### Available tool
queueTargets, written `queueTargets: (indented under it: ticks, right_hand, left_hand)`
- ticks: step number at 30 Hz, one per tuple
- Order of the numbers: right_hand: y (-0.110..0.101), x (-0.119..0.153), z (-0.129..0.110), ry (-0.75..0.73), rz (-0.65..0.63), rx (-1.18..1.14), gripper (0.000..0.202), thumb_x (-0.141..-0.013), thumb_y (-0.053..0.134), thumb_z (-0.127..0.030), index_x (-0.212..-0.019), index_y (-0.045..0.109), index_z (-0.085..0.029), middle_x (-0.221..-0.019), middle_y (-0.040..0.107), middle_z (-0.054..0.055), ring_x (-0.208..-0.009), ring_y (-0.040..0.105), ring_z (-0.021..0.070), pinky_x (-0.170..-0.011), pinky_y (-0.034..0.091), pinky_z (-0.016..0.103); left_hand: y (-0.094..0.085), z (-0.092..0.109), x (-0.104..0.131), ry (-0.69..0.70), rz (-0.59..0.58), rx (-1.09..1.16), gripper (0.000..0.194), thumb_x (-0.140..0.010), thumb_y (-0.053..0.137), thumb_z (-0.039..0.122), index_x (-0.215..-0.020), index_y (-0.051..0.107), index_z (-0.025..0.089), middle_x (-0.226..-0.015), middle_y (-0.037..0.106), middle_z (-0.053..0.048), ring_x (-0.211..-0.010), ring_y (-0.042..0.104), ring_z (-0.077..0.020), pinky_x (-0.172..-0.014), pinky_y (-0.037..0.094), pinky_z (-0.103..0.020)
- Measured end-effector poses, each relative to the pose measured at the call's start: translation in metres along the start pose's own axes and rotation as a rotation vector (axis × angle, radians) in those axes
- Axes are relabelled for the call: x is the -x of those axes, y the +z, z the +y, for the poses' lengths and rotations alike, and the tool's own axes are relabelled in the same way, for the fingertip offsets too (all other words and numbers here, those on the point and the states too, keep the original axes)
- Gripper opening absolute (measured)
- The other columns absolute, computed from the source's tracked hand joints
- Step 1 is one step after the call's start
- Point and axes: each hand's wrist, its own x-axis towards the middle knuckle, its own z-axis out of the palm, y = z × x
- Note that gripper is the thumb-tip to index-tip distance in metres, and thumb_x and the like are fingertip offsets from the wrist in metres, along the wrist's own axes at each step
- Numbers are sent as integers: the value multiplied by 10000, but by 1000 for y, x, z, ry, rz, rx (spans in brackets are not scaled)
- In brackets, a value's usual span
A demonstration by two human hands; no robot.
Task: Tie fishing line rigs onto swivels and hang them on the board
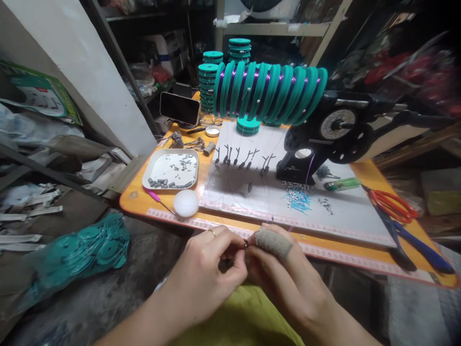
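My left hand (212,266) wears a ring and pinches thumb against forefinger at the table's front edge. Close beside it, my right hand (291,274) has its fingers pressed together, with a grey knitted sleeve (275,244) over one finger. A tiny dark piece (246,244) shows between the two sets of fingertips, too small to name. Behind the hands lies a white board (230,192) bearing dark pieces with forked ends (249,159) and a heap of thin blue tubes (299,199). Purple line (310,167) hangs from the black winding machine (298,168) on the board.
Green spools (270,91) wound with purple line sit on the machine; more spools (208,89) are stacked behind. Left are a phone (180,109), a white tray (144,181) of small grey parts, and a white cup (186,203). Orange-handled scissors (394,205) and blue-handled pliers (425,247) lie right.
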Motion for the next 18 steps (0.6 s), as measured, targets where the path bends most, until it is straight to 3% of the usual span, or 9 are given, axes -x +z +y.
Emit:
queueTargets:
  ticks: [13,18]
  right_hand:
    - [1,2,1,3,-2,-51,174,-871,576,35,-1041,607,39,-1065,545,190,-1068,541,313,-916,565,506]
    - [2,2,0,19,-12,-41,154,-877,580,30,-1027,611,17,-1048,546,168,-1072,547,282,-960,552,469]
  left_hand:
    - [-6,4,-9,-139,-91,211,128,-798,541,69,-732,561,177,-671,578,39,-616,535,-87,-604,442,-196]
    - [-4,4,-9,-120,-71,189,151,-779,533,65,-701,495,188,-658,526,51,-606,500,-85,-584,406,-203]
